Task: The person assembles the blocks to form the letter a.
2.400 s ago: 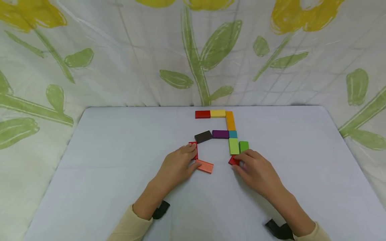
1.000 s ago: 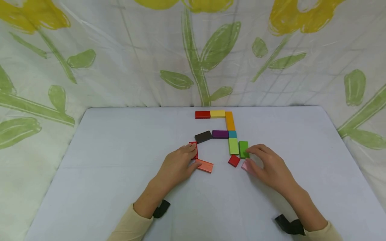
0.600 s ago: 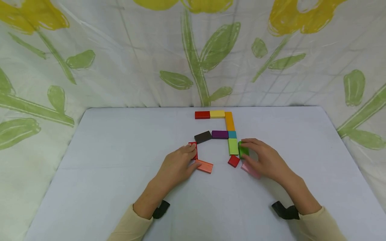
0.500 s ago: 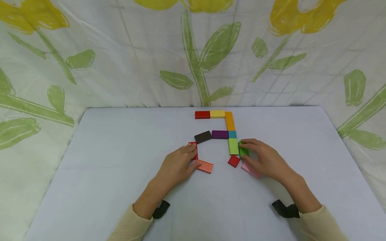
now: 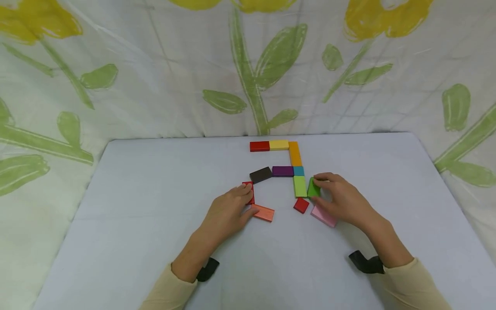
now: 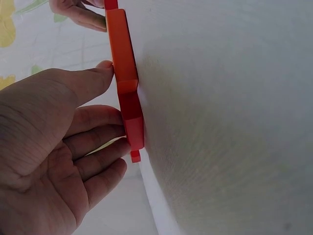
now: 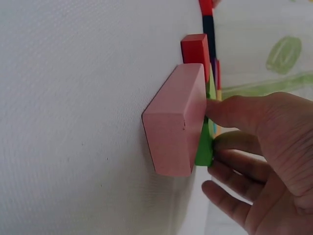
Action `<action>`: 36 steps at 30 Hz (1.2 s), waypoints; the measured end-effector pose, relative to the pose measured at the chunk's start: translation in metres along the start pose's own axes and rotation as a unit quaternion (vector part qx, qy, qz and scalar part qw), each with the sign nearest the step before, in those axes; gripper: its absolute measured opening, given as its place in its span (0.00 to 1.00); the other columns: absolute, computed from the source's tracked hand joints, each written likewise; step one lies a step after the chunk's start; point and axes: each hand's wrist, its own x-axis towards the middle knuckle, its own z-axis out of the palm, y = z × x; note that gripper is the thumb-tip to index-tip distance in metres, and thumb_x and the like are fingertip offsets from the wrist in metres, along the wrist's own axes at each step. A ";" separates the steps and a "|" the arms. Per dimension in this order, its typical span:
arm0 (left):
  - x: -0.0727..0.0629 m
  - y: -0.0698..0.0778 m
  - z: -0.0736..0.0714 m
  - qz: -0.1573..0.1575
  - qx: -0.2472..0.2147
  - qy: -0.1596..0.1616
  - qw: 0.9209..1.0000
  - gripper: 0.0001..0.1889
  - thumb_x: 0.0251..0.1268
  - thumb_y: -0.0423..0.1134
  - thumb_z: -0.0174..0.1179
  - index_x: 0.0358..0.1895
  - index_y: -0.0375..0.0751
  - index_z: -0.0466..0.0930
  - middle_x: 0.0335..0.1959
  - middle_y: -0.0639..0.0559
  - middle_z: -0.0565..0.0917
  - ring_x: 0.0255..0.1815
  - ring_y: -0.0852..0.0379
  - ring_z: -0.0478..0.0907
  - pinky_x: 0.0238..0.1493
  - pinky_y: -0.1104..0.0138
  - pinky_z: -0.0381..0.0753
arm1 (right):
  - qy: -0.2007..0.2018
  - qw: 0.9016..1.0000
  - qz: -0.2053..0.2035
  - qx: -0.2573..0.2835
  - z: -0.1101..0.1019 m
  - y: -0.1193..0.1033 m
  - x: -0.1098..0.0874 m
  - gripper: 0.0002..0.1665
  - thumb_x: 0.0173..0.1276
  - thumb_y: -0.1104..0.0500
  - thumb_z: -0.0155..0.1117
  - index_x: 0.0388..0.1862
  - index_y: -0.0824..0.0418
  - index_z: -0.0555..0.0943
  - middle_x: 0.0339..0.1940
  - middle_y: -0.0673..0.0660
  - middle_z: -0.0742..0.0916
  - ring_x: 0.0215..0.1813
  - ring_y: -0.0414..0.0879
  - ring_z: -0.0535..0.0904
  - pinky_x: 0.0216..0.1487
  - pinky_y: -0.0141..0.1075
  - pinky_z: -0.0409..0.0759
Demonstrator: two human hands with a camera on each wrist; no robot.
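My right hand pinches a green block between thumb and fingers, just right of a light green block. Below the thumb lies a pink block, large in the right wrist view, beside a small red block. My left hand rests with its fingertips on a red block, partly covered by them. Its thumb touches the end of an orange-pink block. In the left wrist view, the left fingers lie fairly loose against the red block's side.
Further back, a red block, a yellow block and an orange block join in a corner. A black block, purple block and small blue block form a row. White cloth covers the table.
My right hand has left the small red block, passed the pink block and taken hold of the green block, which has turned slightly. The left hand has stayed in place.
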 end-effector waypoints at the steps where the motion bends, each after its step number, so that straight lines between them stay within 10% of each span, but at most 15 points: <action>1: 0.000 0.000 0.000 0.000 -0.001 0.000 1.000 0.28 0.71 0.48 0.71 0.67 0.36 0.83 0.70 0.44 0.83 0.74 0.44 0.79 0.73 0.51 0.80 | 0.001 1.000 0.002 0.000 0.000 0.000 0.000 0.31 0.70 0.55 0.74 0.69 0.67 0.81 0.71 0.65 0.82 0.73 0.64 0.76 0.66 0.60 0.83; 36: 0.000 0.003 0.000 -0.008 0.012 -0.006 1.000 0.28 0.70 0.49 0.71 0.68 0.36 0.82 0.70 0.43 0.83 0.74 0.44 0.79 0.73 0.52 0.80 | 0.160 0.987 0.009 0.028 0.019 -0.027 -0.036 0.28 0.61 0.57 0.81 0.60 0.63 0.87 0.61 0.58 0.87 0.62 0.56 0.83 0.52 0.55 0.90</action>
